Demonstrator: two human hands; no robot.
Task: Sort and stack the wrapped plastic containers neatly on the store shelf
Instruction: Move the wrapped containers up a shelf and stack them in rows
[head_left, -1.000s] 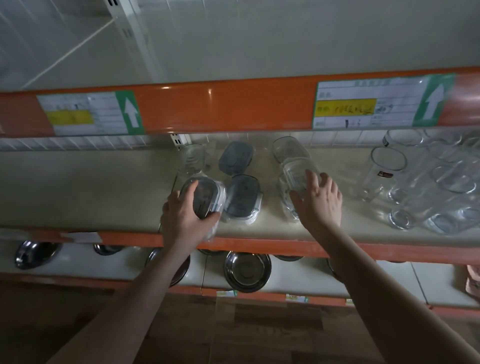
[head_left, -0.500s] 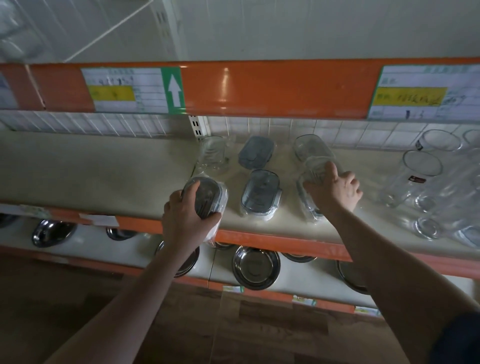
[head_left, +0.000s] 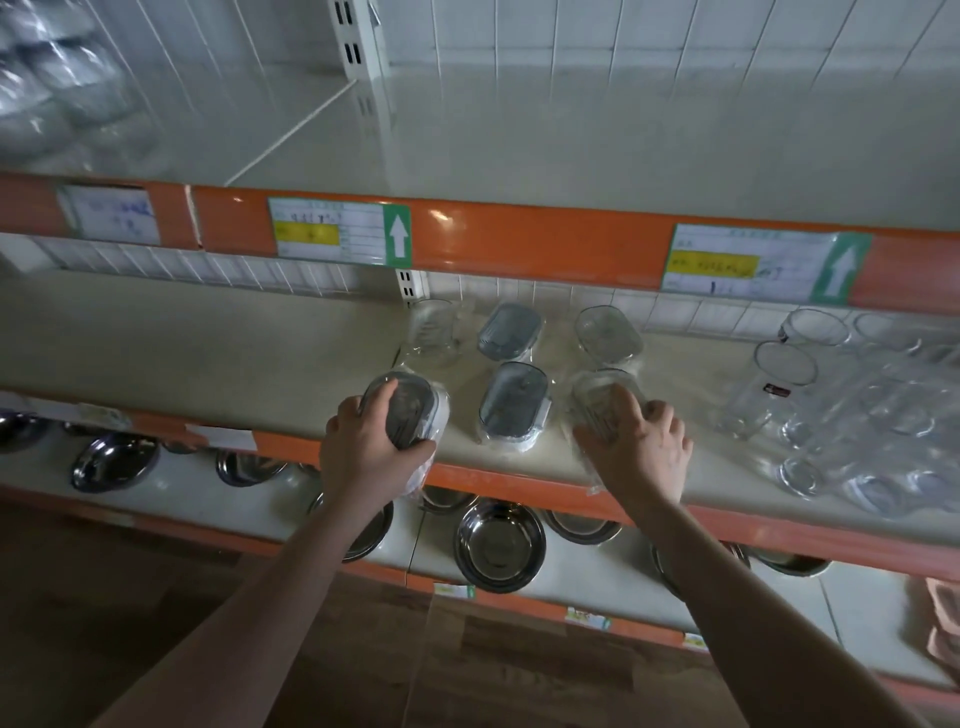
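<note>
A: Status, head view?
B: Left hand (head_left: 371, 452) fingers curled round a grey-lidded container (head_left: 408, 413) at the shelf (head_left: 208, 353) front. Right hand (head_left: 641, 449) fingers wrap a clear container (head_left: 605, 395).
A: Progress?
B: Four containers already in rows behind. These two left; nothing stacked yet.

Middle shelf (head_left: 218, 358): cream board, orange front edge | wrapped containers in two rows: grey-lidded (head_left: 508, 332) and clear (head_left: 608, 335) at back, grey-lidded (head_left: 514, 405) centre front | measuring cup (head_left: 434, 332) back left | clear glass tumblers (head_left: 852, 405) grouped at right | left part bare.
</note>
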